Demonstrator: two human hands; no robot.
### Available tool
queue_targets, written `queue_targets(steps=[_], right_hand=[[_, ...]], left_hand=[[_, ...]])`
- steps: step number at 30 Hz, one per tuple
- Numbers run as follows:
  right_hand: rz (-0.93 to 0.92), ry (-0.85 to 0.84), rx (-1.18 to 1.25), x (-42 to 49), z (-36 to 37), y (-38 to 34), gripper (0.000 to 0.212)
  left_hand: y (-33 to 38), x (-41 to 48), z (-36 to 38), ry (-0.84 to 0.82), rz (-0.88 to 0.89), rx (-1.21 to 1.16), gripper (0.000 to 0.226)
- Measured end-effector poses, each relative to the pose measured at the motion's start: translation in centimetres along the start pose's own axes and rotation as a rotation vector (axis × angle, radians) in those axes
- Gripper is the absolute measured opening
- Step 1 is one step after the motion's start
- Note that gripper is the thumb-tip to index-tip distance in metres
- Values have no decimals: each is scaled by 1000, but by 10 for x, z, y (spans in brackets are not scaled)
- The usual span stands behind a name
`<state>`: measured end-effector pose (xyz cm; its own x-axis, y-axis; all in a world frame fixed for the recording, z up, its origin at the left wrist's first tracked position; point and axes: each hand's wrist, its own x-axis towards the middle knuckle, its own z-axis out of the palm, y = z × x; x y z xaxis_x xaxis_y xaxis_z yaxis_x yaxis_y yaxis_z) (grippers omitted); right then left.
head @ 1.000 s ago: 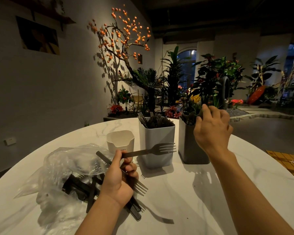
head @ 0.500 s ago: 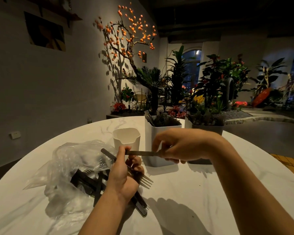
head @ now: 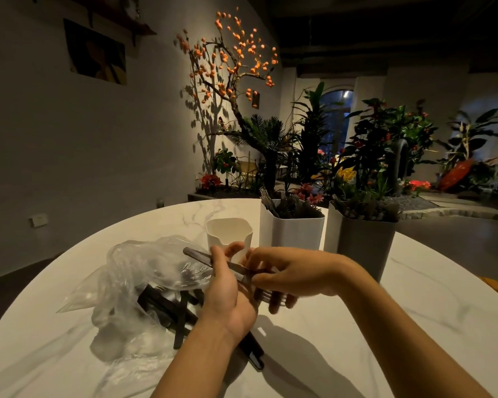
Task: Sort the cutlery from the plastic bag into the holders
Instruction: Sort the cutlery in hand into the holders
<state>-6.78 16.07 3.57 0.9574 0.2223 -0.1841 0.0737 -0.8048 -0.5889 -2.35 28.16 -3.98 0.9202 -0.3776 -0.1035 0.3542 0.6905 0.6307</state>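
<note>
Your right hand (head: 292,278) has dropped from the upper fork to pinch the slim dark-handled fork (head: 213,261) your left hand (head: 230,294) grips, beside the crinkled clear plastic bag (head: 133,271); fingers curled.

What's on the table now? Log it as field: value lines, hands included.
left hand: grips a dark-handled fork
right hand: fingers on the same fork near its head; grip unclear
plastic bag: crumpled, dark cutlery still inside
small white holder: looks empty
tall white holder: holds cutlery
grey holder: holds cutlery
table: white marble
</note>
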Motion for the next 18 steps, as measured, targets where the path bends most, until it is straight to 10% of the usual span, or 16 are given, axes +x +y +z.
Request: queue_targets(steps=[18], right_hand=[[58,168,319,-54,-66,28,29]], left_hand=[[-9,5,-2,-34,101,314,33]])
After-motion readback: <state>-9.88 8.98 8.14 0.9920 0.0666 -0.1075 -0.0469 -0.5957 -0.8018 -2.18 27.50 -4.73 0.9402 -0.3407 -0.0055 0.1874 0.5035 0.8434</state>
